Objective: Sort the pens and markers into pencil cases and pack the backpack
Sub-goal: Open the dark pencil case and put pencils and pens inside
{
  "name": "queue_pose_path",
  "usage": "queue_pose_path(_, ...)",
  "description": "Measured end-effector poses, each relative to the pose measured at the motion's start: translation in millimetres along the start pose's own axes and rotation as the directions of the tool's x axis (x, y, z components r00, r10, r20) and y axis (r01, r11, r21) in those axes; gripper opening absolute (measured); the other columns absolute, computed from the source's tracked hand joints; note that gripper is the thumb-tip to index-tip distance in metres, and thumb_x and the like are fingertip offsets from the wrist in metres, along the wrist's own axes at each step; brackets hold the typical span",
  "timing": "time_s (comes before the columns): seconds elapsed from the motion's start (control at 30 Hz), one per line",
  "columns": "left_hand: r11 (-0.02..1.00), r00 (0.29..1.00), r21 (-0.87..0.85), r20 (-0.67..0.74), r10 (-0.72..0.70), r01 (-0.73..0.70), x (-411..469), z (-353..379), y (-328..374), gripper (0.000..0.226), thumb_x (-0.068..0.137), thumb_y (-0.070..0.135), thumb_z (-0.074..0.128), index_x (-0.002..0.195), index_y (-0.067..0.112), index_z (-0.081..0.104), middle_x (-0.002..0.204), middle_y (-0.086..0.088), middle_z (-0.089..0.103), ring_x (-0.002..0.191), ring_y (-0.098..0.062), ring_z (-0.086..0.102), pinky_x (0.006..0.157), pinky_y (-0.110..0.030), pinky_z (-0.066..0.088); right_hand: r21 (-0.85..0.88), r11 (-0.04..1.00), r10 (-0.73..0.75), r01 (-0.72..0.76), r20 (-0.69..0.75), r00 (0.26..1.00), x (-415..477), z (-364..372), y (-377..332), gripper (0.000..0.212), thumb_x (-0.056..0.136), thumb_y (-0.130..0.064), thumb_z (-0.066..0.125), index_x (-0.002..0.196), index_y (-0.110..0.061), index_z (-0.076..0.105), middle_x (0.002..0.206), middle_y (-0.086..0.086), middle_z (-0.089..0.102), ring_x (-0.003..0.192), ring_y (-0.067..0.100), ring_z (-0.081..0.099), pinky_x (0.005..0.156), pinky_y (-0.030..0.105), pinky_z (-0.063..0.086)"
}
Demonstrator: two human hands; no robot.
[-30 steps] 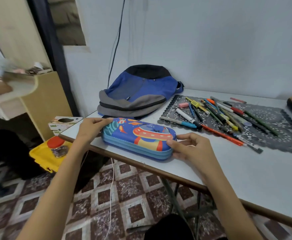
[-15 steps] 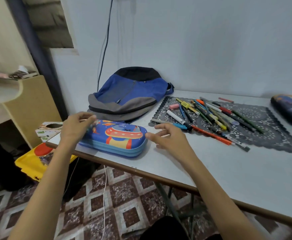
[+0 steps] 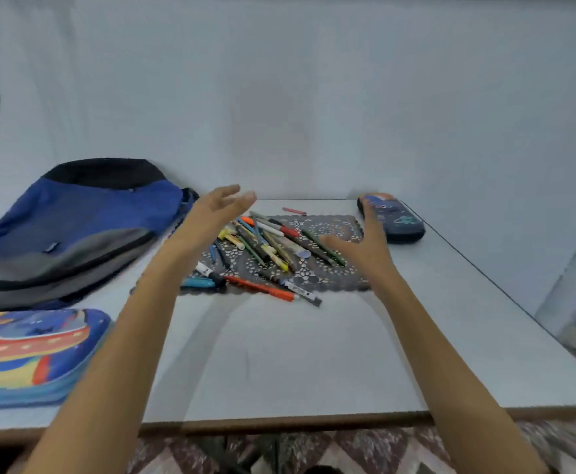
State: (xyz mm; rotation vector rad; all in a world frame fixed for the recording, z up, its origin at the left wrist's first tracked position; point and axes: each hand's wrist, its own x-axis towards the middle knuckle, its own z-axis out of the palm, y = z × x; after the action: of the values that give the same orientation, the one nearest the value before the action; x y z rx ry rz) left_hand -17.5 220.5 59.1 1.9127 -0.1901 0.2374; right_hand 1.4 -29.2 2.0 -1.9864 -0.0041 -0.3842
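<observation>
On the white table [image 3: 279,354] the blue-and-grey fabric backpack [image 3: 74,227] lies back left; the blue spaceship-print pencil case [image 3: 30,354] sits front left; coloured pens and markers [image 3: 266,244] lie heaped on a dark lace mat [image 3: 334,227]; my left hand [image 3: 211,217] and right hand [image 3: 365,244] hover over them, fingers wide, empty.

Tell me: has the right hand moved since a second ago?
Yes. The right hand moved right and away, now over the right end of the mat, reaching toward the dark pencil case.
</observation>
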Motion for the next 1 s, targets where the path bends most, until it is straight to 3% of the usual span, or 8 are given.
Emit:
queue_pose_path(0.17,0.996,0.988,-0.082,0.152,-0.027,0.04,45,84,15,0.066,0.09,0.055,0.056,0.145,0.023,0.041,0.146,0.0,0.046,0.119,-0.011,0.044,0.102,-0.036,0.036,-0.08,0.991,0.092,-0.103,-0.134,0.987,40,-53,32,0.13,0.046,-0.08,0.074,0.152,-0.029,0.019,0.158,0.009,0.023,0.146,0.028,0.018,0.114,0.053,0.028)
queue_pose_path(0.3,0.988,0.968,-0.108,0.237,-0.079,0.107,77,146,18,0.069,0.091,0.053,0.058,0.147,0.02,0.038,0.151,-0.005,0.04,0.136,-0.022,0.04,0.096,-0.032,0.033,-0.131,0.972,0.174,-0.194,-0.146,0.974,62,-75,49,0.128,0.053,-0.062,0.081,0.154,-0.028,0.011,0.16,0.012,0.01,0.147,0.03,0.004,0.117,0.049,0.018)
queue_pose_path(0.5,0.956,0.932,-0.163,0.31,-0.186,0.245,128,233,13,0.074,0.095,0.043,0.058,0.153,0.011,0.024,0.157,-0.011,0.029,0.14,-0.028,0.035,0.096,-0.033,0.034,-0.162,0.949,0.242,-0.269,-0.17,0.955,98,-88,73,0.128,0.045,-0.063,0.068,0.154,-0.028,0.01,0.16,0.015,0.004,0.147,0.032,0.001,0.118,0.049,0.015)
queue_pose_path(0.6,0.945,0.938,-0.192,0.279,-0.208,0.266,145,267,2,0.07,0.096,0.031,0.06,0.15,0.006,0.024,0.153,-0.011,0.034,0.137,-0.027,0.038,0.092,-0.03,0.036,-0.17,0.943,0.261,-0.285,-0.148,0.954,113,-87,85,0.133,0.042,-0.065,0.071,0.154,-0.026,0.01,0.159,0.014,0.011,0.147,0.03,0.008,0.118,0.048,0.017)
queue_pose_path(0.7,0.933,0.949,-0.251,0.247,-0.197,0.259,155,289,-10,0.057,0.092,0.019,0.066,0.14,0.008,0.036,0.131,-0.004,0.049,0.123,-0.02,0.049,0.088,-0.028,0.042,-0.184,0.948,0.234,-0.261,-0.16,0.959,130,-85,111,0.14,0.026,-0.08,0.078,0.147,-0.029,0.028,0.149,0.011,0.036,0.14,0.031,0.031,0.11,0.052,0.034)
queue_pose_path(0.77,0.938,0.957,-0.259,0.234,-0.171,0.231,161,301,-20,0.049,0.088,0.014,0.07,0.131,0.012,0.047,0.126,-0.006,0.059,0.117,-0.025,0.057,0.094,-0.035,0.05,-0.208,0.953,0.189,-0.221,-0.164,0.968,147,-82,142,0.129,0.029,-0.085,0.075,0.14,-0.031,0.037,0.137,0.005,0.051,0.129,0.028,0.046,0.101,0.049,0.045)
queue_pose_path(0.83,0.942,0.961,-0.252,0.219,-0.167,0.221,164,305,-24,0.035,0.087,0.011,0.07,0.119,0.012,0.055,0.122,-0.008,0.063,0.112,-0.026,0.06,0.096,-0.038,0.051,-0.219,0.956,0.16,-0.197,-0.179,0.971,145,-80,140,0.118,0.033,-0.075,0.078,0.137,-0.032,0.041,0.126,0.002,0.056,0.118,0.023,0.054,0.095,0.045,0.049)
queue_pose_path(1.0,0.927,0.952,-0.273,0.237,-0.192,0.256,163,302,-26,0.033,0.089,0.011,0.067,0.119,0.001,0.059,0.121,-0.014,0.065,0.11,-0.029,0.062,0.095,-0.04,0.052,-0.191,0.969,0.114,-0.158,-0.221,0.969,127,-75,107,0.095,0.041,-0.052,0.077,0.13,-0.03,0.049,0.114,0.003,0.053,0.103,0.017,0.053,0.08,0.031,0.049)
